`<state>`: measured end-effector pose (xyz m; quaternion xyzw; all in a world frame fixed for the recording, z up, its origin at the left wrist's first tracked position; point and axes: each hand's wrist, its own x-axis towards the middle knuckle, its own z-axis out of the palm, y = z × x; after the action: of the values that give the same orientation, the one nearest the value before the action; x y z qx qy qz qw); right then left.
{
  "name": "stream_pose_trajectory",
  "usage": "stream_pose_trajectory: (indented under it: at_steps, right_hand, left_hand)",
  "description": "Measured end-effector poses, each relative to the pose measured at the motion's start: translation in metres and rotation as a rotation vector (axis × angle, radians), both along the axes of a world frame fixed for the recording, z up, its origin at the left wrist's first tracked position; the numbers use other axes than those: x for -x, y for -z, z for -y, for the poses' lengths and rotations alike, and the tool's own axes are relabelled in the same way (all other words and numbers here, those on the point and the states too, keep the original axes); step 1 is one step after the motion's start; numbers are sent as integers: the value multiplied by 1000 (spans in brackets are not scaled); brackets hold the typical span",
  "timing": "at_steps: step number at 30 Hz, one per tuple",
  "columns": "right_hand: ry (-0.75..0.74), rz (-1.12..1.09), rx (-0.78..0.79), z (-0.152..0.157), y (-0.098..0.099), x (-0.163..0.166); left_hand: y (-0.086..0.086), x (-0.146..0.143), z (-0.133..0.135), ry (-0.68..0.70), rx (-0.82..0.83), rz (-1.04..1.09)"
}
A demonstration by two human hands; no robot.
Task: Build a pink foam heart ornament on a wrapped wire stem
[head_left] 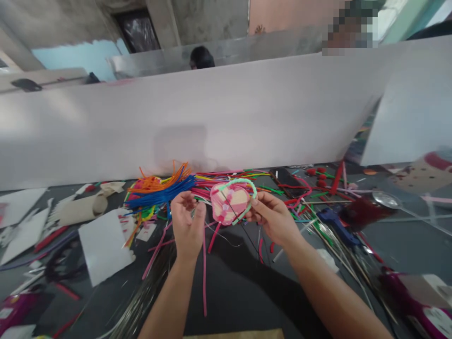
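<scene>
My right hand [273,217] is closed, thumb and fingers pinching a pale green fuzzy pipe cleaner [243,181]. This pipe cleaner curves around the top and right side of a rounded pink and cream patterned piece [229,203] with small flower shapes. My left hand [188,226] is just left of that piece, fingers curled in and thumb raised; what they hold, if anything, is too small to make out. A pink pipe cleaner [204,282] runs down beside the left wrist. Thin dark and pale strands cross near the patterned piece.
Orange pipe cleaners [176,176] and blue pipe cleaners [164,192] lie bunched behind my left hand. A white panel [226,117] stands across the back. Left are a cardboard tube [83,210] and white sheet [106,247]; right, a phone [287,182] and blue tool [337,226]. People are beyond.
</scene>
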<state>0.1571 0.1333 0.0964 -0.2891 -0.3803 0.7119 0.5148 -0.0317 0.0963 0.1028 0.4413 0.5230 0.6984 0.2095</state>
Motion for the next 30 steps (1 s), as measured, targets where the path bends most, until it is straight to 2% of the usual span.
stream_pose_trajectory:
  at_steps: [2, 4, 7, 9, 13, 17, 20, 24, 27, 30]
  right_hand:
    - [-64, -83, 90, 1, 2, 1]
    - [-132, -138, 155, 3, 6, 5]
    - [-268, -137, 207, 10, 14, 16]
    - [-344, -117, 219, 16, 20, 23]
    - [-389, -91, 240, 24, 26, 33]
    - [-386, 30, 189, 23, 32, 36]
    - [-240, 239, -90, 19, 36, 35]
    - [76, 618, -696, 18, 31, 26]
    - [58, 793, -1063, 22, 21, 23]
    - [22, 1012, -1244, 27, 16, 24]
  left_hand:
    - [-3, 8, -4, 158, 13, 301]
    - [-2, 12, -8, 333, 111, 498]
    - [8, 10, -9, 564, 304, 493]
    - [16, 6, -8, 671, 391, 451]
    - [25, 0, -6, 778, 467, 410]
    - [24, 1, -9, 745, 561, 458]
    - [25, 2, -13, 670, 575, 541]
    - [25, 1, -15, 622, 562, 587]
    - [25, 1, -15, 645, 559, 572]
    - [25, -1, -14, 677, 553, 547]
